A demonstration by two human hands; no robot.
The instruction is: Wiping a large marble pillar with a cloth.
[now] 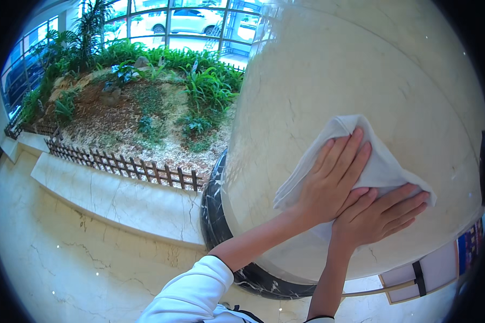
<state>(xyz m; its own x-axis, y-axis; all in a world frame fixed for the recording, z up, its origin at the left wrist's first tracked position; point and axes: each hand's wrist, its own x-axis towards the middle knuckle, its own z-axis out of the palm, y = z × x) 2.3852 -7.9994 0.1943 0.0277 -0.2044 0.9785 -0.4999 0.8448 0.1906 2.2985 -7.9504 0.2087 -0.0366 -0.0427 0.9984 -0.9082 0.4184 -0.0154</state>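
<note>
Both of my hands lie flat on a white cloth (382,161), pressing it against a large round column (291,101) faced in cream marble. My left hand (337,177) rests on the cloth's left and middle part, fingers pointing up. Lower and to the right, my right hand (378,218) covers the cloth's lower edge, its fingers spread toward the right corner. The thumb side of my right hand touches my left hand. Folded layers show along the cloth's left edge. What lies under both palms is hidden.
A black marble base ring (266,280) circles the column's foot. On the left, a low marble ledge (121,202) and a small lattice fence (125,165) border an indoor planting bed (101,113). Framed panels (432,266) stand at the lower right. Polished marble floor (85,258) spreads below the ledge.
</note>
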